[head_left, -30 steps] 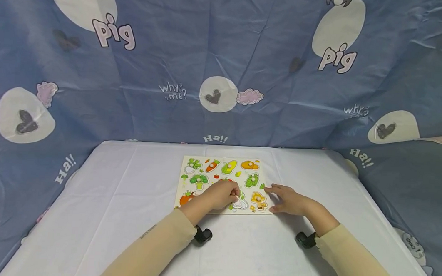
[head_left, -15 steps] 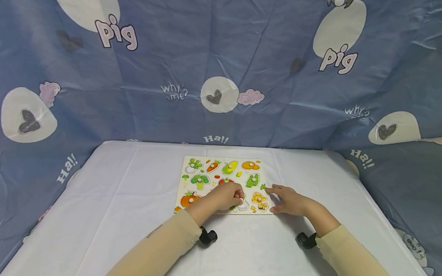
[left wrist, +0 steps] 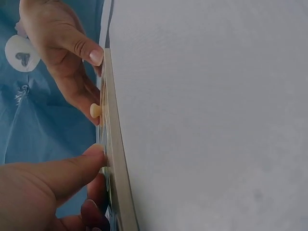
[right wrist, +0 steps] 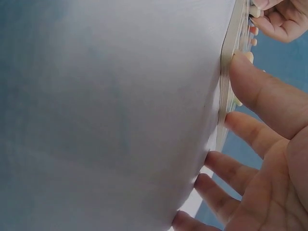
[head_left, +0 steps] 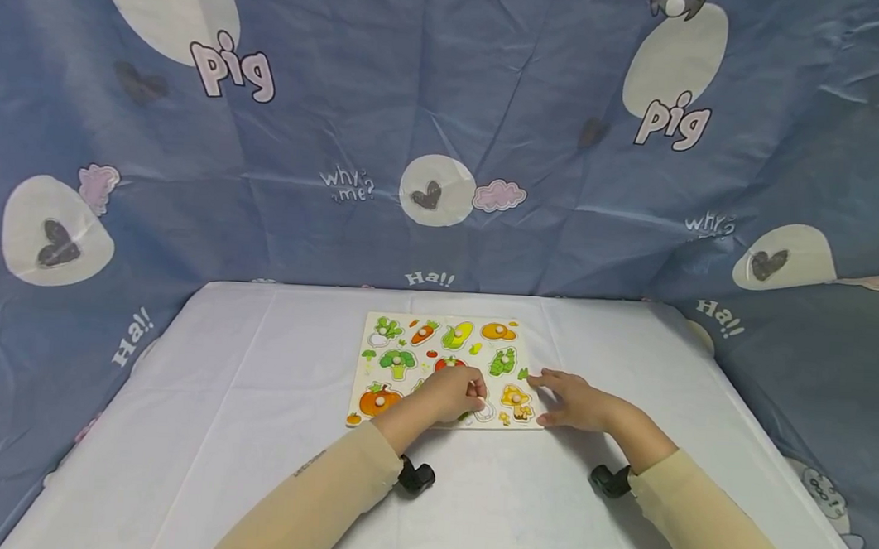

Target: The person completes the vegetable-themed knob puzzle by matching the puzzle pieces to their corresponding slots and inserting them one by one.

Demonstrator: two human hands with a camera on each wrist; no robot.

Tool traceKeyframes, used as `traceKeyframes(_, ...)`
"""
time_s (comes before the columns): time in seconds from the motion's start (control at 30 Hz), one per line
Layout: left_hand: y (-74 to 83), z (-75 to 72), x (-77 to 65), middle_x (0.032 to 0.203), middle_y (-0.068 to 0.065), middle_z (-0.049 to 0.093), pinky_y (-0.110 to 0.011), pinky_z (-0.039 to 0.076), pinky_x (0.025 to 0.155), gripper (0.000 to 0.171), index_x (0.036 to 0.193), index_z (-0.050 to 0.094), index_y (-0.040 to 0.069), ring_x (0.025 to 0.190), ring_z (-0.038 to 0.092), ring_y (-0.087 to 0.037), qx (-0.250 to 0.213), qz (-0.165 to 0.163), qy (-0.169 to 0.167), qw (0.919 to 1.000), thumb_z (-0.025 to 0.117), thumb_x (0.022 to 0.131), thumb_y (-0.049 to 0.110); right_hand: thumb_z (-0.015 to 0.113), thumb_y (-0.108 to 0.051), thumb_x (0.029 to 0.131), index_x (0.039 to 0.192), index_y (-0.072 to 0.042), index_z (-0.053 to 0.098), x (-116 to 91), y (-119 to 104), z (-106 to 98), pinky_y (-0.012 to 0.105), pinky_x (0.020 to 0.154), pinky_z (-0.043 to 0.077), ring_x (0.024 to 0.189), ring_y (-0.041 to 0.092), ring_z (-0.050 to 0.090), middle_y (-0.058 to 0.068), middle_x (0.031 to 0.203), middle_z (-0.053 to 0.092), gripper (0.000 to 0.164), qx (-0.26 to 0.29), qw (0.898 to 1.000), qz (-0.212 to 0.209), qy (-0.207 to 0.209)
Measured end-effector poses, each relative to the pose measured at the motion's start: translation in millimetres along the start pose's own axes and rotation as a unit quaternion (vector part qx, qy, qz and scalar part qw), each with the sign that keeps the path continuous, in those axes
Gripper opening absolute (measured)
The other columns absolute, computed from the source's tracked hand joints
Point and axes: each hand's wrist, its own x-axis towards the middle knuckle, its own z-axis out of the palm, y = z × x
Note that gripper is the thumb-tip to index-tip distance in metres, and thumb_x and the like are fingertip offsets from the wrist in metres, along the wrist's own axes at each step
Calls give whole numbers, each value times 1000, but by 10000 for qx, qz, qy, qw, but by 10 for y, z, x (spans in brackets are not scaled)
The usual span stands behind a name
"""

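A wooden vegetable puzzle board (head_left: pixel 364 378) with knobbed pieces lies on the table. Over its front part, my left hand (head_left: pixel 448 393) pinches the knob of a white vegetable puzzle piece (head_left: pixel 486 412), largely hidden under the fingers. From the right wrist view, a pale knob (right wrist: pixel 255 10) shows at the left fingertips. My right hand (head_left: pixel 580 401) rests at the board's right edge with fingers spread, the thumb near the front corner; in the right wrist view, its thumb (right wrist: pixel 248 77) touches the board's edge. Closest to that hand is the mushroom piece (head_left: pixel 517 400).
Other pieces sit in the board, among them a pumpkin (head_left: pixel 379 400), broccoli (head_left: pixel 398 362), carrot (head_left: pixel 424 333) and corn (head_left: pixel 457 335). A white cloth covers the table (head_left: pixel 252 430). Behind it hangs a blue printed curtain (head_left: pixel 306 118).
My left hand has shifted slightly right across the board over the white piece, covering more of it, then stayed nearly still. My right hand has held its place at the board's edge.
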Motion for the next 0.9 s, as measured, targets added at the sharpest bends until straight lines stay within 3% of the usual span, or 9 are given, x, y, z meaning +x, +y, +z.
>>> traceKeyframes(0.3,-71,-73,-49,80,6,60,-29,46,70,9,94,64,21,71,54,-10,-480,96,-132,9987,73,93,22,75,-36,89,151,-11,44,41,-6,-12,68,112,22,144,52,22,27,159,26,73,-49,10000,-23,-18)
traceKeyframes(0.47,-171,-127,-143,85,8,61,-28,48,73,9,98,66,20,76,56,-9,-594,343,22,9976,72,94,25,76,-36,88,151,-12,45,68,20,21,68,112,22,145,51,22,26,159,27,74,-25,10000,-13,-34)
traceKeyframes(0.7,-303,-329,-401,93,10,62,-30,50,74,8,104,68,17,84,57,-11,-561,665,630,9942,65,99,22,74,-34,90,152,-10,43,43,28,36,69,111,22,144,52,22,27,159,26,73,-133,9998,-113,9)
traceKeyframes(0.9,-463,-582,-633,100,5,64,-37,50,87,9,106,69,15,96,58,-18,-456,426,1563,9857,67,98,18,74,-35,91,150,-8,45,-22,83,15,67,113,23,144,50,25,27,157,31,72,134,9996,-167,195)
